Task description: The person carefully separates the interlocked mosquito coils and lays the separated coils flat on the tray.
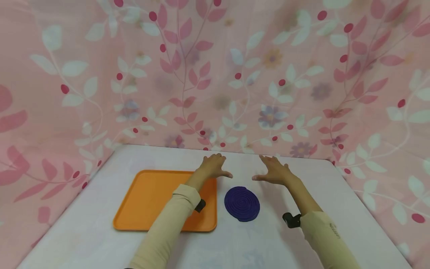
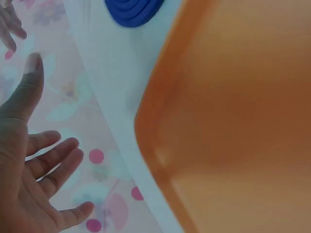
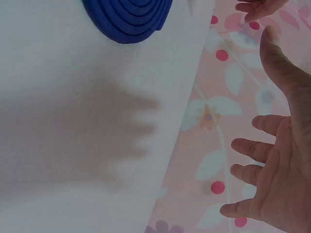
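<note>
On the white table lies a flat purple-blue spiral coil point(image 1: 242, 204), wound like a disc. My left hand point(image 1: 212, 166) is held up over the right back part of an orange tray point(image 1: 151, 198), fingers spread and thumb pointing inward. Across from it, my right hand point(image 1: 273, 171) hovers above the table behind and right of the coil, its fingers likewise apart. Neither hand touches anything. In the right wrist view the coil point(image 3: 131, 19) shows only its lower part at the top edge, and the left wrist view also cuts it off.
The white table point(image 1: 285, 246) has its back edge against a pink floral cloth point(image 1: 215, 74), which also hangs at both sides. A small black device point(image 1: 291, 220) sits at the right wrist, and another point(image 1: 200, 206) at the left.
</note>
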`<state>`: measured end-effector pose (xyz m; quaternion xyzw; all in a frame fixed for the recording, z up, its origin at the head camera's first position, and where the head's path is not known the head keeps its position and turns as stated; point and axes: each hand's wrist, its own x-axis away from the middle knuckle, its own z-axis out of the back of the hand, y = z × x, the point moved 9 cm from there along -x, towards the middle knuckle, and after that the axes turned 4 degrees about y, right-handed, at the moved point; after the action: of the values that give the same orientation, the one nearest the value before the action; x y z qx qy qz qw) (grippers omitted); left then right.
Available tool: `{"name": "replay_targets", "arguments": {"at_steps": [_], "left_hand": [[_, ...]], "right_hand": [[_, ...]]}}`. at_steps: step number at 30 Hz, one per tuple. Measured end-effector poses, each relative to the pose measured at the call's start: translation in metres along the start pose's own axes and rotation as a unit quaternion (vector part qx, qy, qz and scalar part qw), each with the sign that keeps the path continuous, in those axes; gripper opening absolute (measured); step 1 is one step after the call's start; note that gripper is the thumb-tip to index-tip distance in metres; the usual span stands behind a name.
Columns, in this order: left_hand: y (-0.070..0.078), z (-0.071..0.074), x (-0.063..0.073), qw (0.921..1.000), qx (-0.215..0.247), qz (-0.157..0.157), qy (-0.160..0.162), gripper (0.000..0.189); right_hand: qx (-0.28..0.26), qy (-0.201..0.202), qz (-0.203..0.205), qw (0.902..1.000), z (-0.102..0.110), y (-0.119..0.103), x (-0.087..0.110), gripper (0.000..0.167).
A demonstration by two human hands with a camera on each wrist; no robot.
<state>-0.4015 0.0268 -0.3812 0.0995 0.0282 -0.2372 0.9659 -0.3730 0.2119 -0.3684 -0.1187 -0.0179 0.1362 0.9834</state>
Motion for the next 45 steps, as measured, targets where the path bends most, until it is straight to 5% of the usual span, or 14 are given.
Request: {"name": "replay_targets", "arguments": {"at_steps": [6,13,20,28,45], "left_hand": [[0.009,-0.033,0.017,0.9989,-0.012,-0.022,-0.039,0.090],[0.023,-0.053,0.038,0.9947,-0.056,-0.076,-0.040,0.089],[0.030,-0.058,0.047,0.9900,-0.098,-0.079,-0.064,0.084],[0.038,-0.059,0.050,0.9885,-0.085,-0.090,-0.088,0.070],[0.045,-0.058,0.049,0.9866,-0.085,-0.117,-0.076,0.080]], "right_hand": [[0.000,-0.024,0.019,0.9995,-0.023,-0.003,0.022,0.102],[0.012,-0.053,0.022,0.9983,-0.060,0.005,0.039,0.113],[-0.005,-0.063,0.030,0.9975,-0.082,-0.003,0.045,0.115],[-0.019,-0.059,0.037,0.9974,-0.086,-0.008,0.043,0.107],[-0.090,-0.057,0.092,0.9900,-0.086,-0.019,0.044,0.107]]}}
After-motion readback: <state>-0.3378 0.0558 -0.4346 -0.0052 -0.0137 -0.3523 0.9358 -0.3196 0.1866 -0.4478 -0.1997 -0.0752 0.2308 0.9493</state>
